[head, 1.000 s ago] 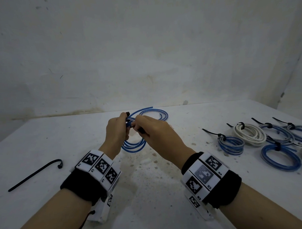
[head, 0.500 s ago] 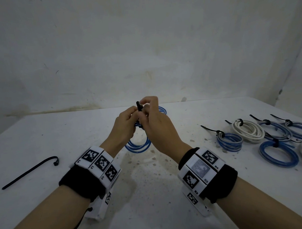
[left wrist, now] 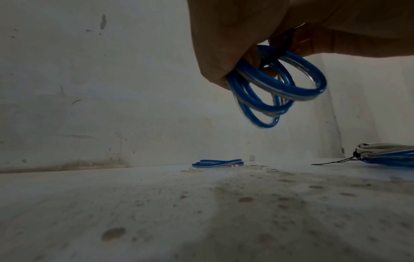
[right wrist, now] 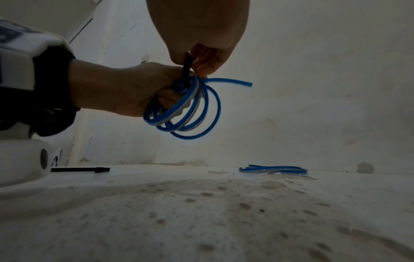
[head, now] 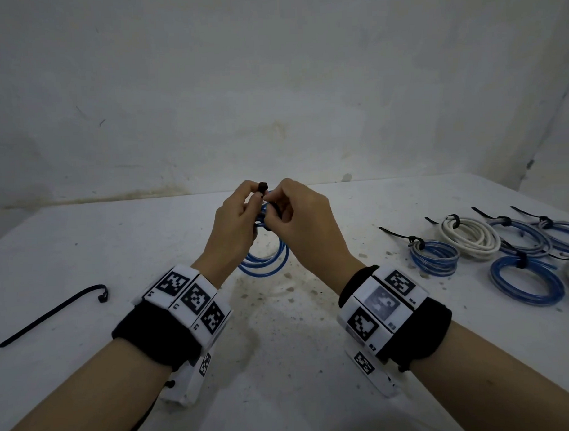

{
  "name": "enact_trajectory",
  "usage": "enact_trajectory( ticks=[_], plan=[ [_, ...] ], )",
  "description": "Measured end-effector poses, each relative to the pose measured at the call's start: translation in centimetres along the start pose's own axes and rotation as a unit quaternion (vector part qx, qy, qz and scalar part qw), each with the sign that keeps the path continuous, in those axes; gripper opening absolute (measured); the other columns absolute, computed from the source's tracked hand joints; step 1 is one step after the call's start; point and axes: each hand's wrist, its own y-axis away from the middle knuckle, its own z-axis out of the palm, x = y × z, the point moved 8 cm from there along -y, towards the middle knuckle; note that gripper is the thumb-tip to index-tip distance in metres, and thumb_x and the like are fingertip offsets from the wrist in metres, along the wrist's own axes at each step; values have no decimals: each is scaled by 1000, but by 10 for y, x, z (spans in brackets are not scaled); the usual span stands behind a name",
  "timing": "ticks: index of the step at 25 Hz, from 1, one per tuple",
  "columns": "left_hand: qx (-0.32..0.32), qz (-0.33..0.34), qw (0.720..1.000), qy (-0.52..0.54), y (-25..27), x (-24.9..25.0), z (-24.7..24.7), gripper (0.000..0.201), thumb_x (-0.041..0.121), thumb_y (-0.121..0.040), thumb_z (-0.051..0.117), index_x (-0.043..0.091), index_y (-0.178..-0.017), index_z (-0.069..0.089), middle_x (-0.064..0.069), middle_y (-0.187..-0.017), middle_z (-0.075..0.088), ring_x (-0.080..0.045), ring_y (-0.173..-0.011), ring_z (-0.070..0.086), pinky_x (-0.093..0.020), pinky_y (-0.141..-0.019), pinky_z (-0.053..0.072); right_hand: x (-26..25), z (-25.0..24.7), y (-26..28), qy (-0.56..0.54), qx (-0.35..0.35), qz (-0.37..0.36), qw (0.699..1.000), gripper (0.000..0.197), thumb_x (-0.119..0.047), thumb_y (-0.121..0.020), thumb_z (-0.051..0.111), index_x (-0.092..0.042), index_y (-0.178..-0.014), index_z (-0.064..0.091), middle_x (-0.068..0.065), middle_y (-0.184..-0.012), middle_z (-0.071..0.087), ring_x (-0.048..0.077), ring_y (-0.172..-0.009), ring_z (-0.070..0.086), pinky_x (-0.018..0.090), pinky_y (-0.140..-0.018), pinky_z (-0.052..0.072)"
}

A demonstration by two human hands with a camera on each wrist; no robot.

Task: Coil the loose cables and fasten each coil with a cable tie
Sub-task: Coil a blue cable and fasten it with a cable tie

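Both hands are raised above the white table (head: 84, 254) with a blue cable coil (head: 265, 262) hanging between them. My left hand (head: 241, 213) has its fingers curled through the top of the blue cable coil (left wrist: 280, 92) and holds the head of a black cable tie (head: 263, 186) at its fingertips. My right hand (head: 289, 212) pinches the strap of the black cable tie (right wrist: 187, 70), which loops round the bundled strands of the blue cable coil (right wrist: 186, 109). A free cable end sticks out to the right in the right wrist view.
A second blue cable (right wrist: 273, 170) lies loosely looped on the table near the wall. A spare black tie (head: 54, 312) lies at the left. Several tied blue coils (head: 434, 258) and a white coil (head: 471, 238) sit at the right.
Both hands have lifted the coil off the table. The tie head now stands up at my left fingertips, and my right hand has dropped from above it to the strap.
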Motion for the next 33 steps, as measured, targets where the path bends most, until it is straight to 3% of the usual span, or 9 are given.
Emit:
enact_trajectory(
  ticks=[3, 8, 12, 15, 19, 24, 30, 33],
  plan=[
    [-10, 11, 1000, -2, 3, 5, 3, 19, 17, -100, 36, 12, -97, 54, 12, -40, 47, -5, -34, 30, -16, -36, 26, -7, -4, 0, -2, 33, -30, 999, 5, -5, -86, 58, 0, -85, 60, 7, -73, 59, 17, -59, 51, 34, -59, 51],
    [2, 12, 1000, -13, 3, 6, 3, 20, 13, -98, 34, 12, -92, 52, 7, -45, 45, -5, -34, 32, -16, -37, 28, -9, -11, 0, 0, 68, -59, 996, 7, -6, -84, 58, 0, -84, 60, 9, -73, 60, 16, -59, 52, 27, -57, 47],
    [-20, 23, 999, -30, 7, 10, 8, 22, 12, -99, 34, 6, -91, 54, 1, -53, 44, -5, -36, 33, -15, -39, 30, -2, -11, -2, 3, 61, -37, 997, 5, -5, -85, 59, -1, -84, 62, 7, -75, 63, 15, -62, 54, 29, -59, 51],
    [-1, 19, 999, -27, 5, 8, 4, 23, 12, -98, 35, 16, -83, 52, -2, -55, 46, -5, -37, 34, -17, -38, 30, -2, -12, -2, -2, 59, -35, 998, 5, -5, -85, 60, -1, -83, 60, 6, -72, 61, 15, -60, 53, 29, -57, 50],
    [2, -1, 1000, -27, 5, 5, 3, 20, 10, -97, 34, 12, -89, 52, -1, -54, 45, -4, -35, 31, -17, -37, 28, -1, -11, -2, -12, 41, -18, 999, 11, -6, -85, 63, -3, -79, 54, 7, -66, 60, 18, -57, 56, 27, -57, 49],
    [8, 1, 999, -35, 6, 5, 1, 24, 9, -96, 33, 19, -80, 49, -1, -54, 43, -5, -35, 30, -16, -37, 26, 3, -8, -1, -16, 18, 1, 1000, 10, -6, -84, 64, -3, -78, 56, 8, -68, 63, 18, -60, 58, 30, -60, 51],
    [-15, 32, 996, -87, 10, 14, 5, 19, 11, -98, 33, 13, -93, 51, 4, -50, 45, -3, -34, 37, -10, -39, 28, 3, -9, 0, -11, 25, 0, 1000, 9, -5, -84, 62, -1, -78, 57, 9, -68, 63, 20, -61, 59, 30, -61, 50],
    [-35, 64, 989, -126, 15, 21, 8, 18, 16, -100, 34, 12, -97, 52, 2, -57, 53, 3, -40, 45, -7, -44, 32, 7, -11, 0, -7, 37, 15, 999, 9, -5, -85, 62, -1, -79, 57, 9, -69, 62, 19, -62, 58, 28, -61, 48]
  ],
)
